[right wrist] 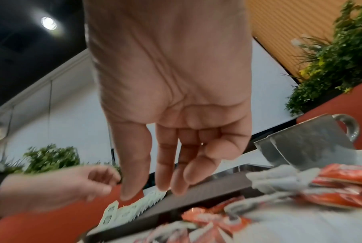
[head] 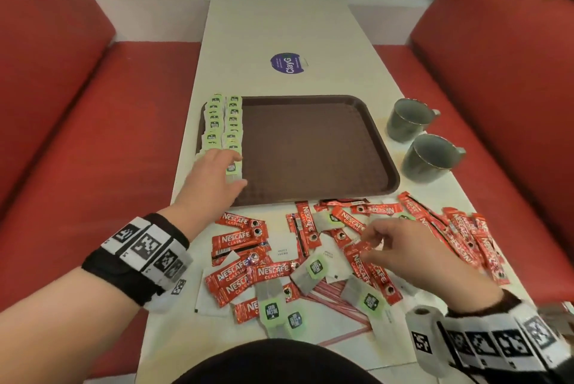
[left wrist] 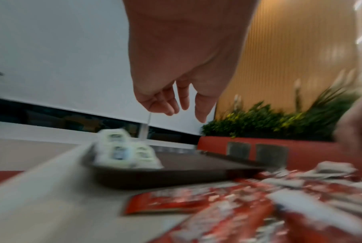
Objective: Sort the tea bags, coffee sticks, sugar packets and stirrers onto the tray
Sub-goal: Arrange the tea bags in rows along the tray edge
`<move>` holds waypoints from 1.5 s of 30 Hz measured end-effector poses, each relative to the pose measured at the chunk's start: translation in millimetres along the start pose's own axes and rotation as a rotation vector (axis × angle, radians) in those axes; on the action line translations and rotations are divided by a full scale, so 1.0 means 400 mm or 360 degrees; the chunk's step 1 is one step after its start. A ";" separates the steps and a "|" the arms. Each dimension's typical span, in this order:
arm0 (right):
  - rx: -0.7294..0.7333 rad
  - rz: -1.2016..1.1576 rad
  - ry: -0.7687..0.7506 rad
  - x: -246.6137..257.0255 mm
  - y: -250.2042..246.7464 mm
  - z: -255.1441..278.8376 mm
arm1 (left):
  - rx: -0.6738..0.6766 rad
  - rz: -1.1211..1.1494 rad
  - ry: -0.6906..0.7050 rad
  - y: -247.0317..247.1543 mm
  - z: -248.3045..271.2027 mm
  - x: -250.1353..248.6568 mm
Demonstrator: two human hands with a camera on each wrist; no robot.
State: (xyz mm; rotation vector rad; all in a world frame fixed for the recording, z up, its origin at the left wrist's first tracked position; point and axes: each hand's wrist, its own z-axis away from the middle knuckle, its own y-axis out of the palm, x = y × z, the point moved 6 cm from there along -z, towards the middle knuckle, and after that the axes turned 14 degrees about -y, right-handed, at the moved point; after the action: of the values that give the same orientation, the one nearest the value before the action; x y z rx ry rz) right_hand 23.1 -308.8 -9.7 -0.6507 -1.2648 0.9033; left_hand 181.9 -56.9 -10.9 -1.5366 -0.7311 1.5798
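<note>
The brown tray point(head: 310, 150) holds two rows of green-labelled tea bags point(head: 223, 119) along its left side. My left hand point(head: 219, 174) hovers over the tray's near left corner, with one tea bag point(head: 232, 170) lying at its fingertips. The left wrist view shows this hand point(left wrist: 182, 106) relaxed and holding nothing above the rows point(left wrist: 121, 152). My right hand point(head: 377, 247) hangs over the loose pile, fingertips just above a red coffee stick point(head: 360, 248). In the right wrist view its fingers point(right wrist: 161, 185) point down with nothing in them.
In front of the tray lie many red coffee sticks point(head: 245, 240), loose tea bags point(head: 315, 268), white sugar packets point(head: 282, 251) and striped stirrers point(head: 335, 299). Two grey mugs point(head: 407, 119) point(head: 428, 156) stand right of the tray. Red benches flank the narrow white table.
</note>
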 end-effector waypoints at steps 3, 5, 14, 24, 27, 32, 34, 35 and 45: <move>0.0191 0.0236 -0.0087 -0.006 0.058 0.036 | 0.0370 -0.0091 0.0268 0.064 0.106 -0.116; 0.0259 0.0445 -0.0145 -0.005 0.081 0.053 | 0.0625 -0.0308 0.0405 0.132 0.169 -0.153; 0.0276 0.0634 -0.0134 -0.006 0.141 0.086 | 0.0657 -0.0767 0.0428 0.246 0.242 -0.166; -0.0062 -0.0510 -0.0051 -0.040 0.064 0.095 | 0.0819 0.0219 -0.0050 0.220 0.216 -0.171; 0.0076 -0.0633 -0.0258 0.007 0.039 0.083 | 0.1176 0.0709 -0.0364 0.222 0.233 -0.173; -0.0017 -0.0557 -0.0449 0.070 0.038 0.016 | 0.1798 0.1378 -0.0557 0.248 0.282 -0.201; -0.0098 -0.0563 -0.0430 0.077 0.051 -0.011 | 0.1913 0.1433 -0.0544 0.248 0.294 -0.197; -0.0116 -0.0599 -0.0421 0.081 0.059 -0.022 | 0.1919 0.1446 -0.0543 0.246 0.295 -0.189; -0.0069 0.0494 0.0118 -0.153 -0.066 -0.037 | 0.1420 0.1766 -0.0948 0.199 0.250 -0.070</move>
State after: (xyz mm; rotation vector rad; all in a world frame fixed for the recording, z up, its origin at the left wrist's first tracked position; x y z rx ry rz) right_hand 39.7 -373.8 -22.4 -0.9240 -1.1370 1.0969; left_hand 70.0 -109.2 -53.7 -0.7262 0.6983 2.6781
